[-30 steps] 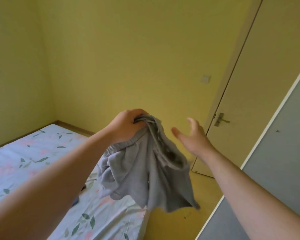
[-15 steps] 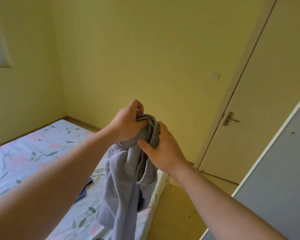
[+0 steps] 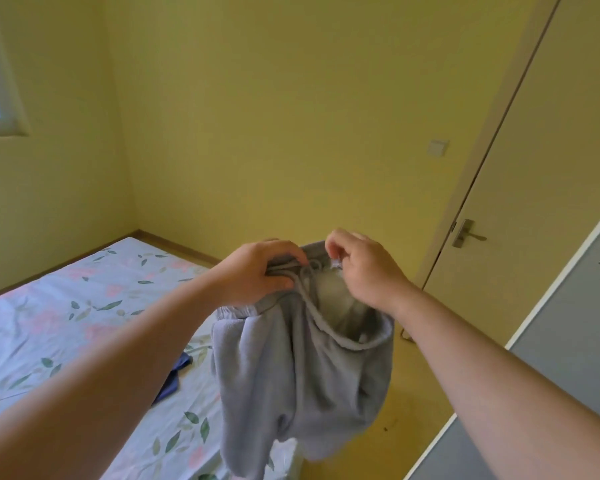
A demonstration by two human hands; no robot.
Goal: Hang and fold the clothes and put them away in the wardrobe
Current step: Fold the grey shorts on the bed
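Grey sweatpants [image 3: 302,368] hang, waistband gripped by left hand [image 3: 257,271] and right hand [image 3: 364,268].

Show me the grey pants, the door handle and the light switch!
grey pants [image 3: 291,382]: head view, hanging fabric below the waistband.
door handle [image 3: 462,237]: head view, its metal plate.
light switch [image 3: 437,147]: head view, middle of its plate.

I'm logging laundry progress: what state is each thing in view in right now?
grey garment: unfolded, hanging in the air by its waistband
left hand: grips the waistband
right hand: pinches the waistband
dark blue garment: unfolded, lying on the bed
bed: sheet on, wrinkled
door: closed
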